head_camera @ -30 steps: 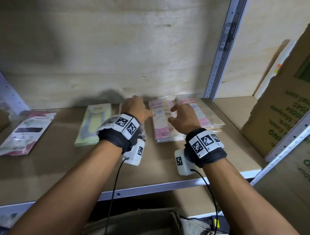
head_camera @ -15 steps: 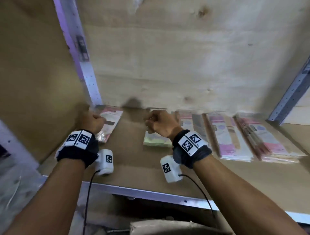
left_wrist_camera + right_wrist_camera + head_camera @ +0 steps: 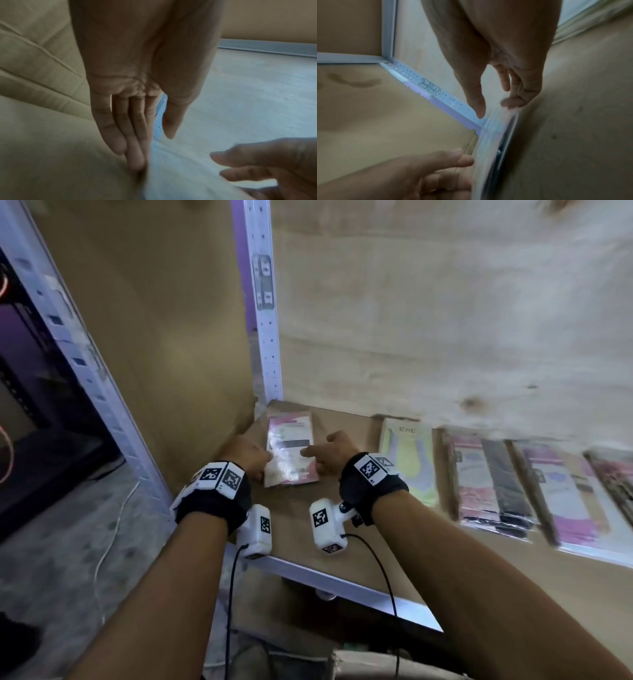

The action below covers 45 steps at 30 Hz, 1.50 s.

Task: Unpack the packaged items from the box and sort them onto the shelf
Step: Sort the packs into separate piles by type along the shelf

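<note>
At the shelf's left end, beside the perforated metal upright, a pink-and-white packaged item lies flat on the board with both hands at its near end.

Head view: left hand at the packet's left edge, right hand at its right edge; both wrists wear black bands with square printed markers. Fingertips are hidden behind the knuckles, so the grip is not readable from this view. To the right, apart from this packet, a yellow-green packet marked "ENE", then a row of pink and black packets, partly blurred.

Left wrist view: left hand's fingers are straight and close together, tips down against the packet's pale edge; thumb straight, apart from the fingers, holding nothing. Released, pushing only. The right hand's fingers show at lower right, extended over the packet.

Right wrist view: right hand has thumb and index extended toward the packet's glossy edge; remaining fingers loosely curled, touching the film near its top corner. No closed pinch visible. Whether the packet's edge is slightly lifted, cannot tell: blur.
</note>
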Each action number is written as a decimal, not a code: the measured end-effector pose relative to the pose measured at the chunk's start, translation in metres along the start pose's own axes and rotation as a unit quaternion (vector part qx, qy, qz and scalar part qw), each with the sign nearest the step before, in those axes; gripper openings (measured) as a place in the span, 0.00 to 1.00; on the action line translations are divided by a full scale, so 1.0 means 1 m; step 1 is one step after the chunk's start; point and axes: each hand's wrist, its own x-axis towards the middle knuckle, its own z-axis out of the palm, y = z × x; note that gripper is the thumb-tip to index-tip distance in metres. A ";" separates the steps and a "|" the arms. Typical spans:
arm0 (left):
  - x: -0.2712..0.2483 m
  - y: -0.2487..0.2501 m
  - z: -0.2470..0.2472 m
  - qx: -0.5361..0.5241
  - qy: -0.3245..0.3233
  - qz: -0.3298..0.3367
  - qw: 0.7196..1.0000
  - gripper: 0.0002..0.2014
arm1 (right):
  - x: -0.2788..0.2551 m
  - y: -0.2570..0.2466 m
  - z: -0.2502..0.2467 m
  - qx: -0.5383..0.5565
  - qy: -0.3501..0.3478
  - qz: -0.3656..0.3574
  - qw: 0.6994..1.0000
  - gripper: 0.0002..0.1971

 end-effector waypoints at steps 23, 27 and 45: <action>-0.128 0.150 0.135 -0.465 -0.307 0.096 0.825 0.07 | -0.192 0.072 -0.237 -0.271 0.232 -0.148 0.922 0.17; -0.151 0.164 0.186 -0.453 -0.344 0.117 0.814 0.08 | -0.193 0.115 -0.264 -0.281 0.266 -0.056 0.921 0.25; -0.134 0.188 0.225 0.025 0.064 0.288 0.955 0.31 | -0.199 0.137 -0.310 -0.408 0.394 -0.063 0.821 0.35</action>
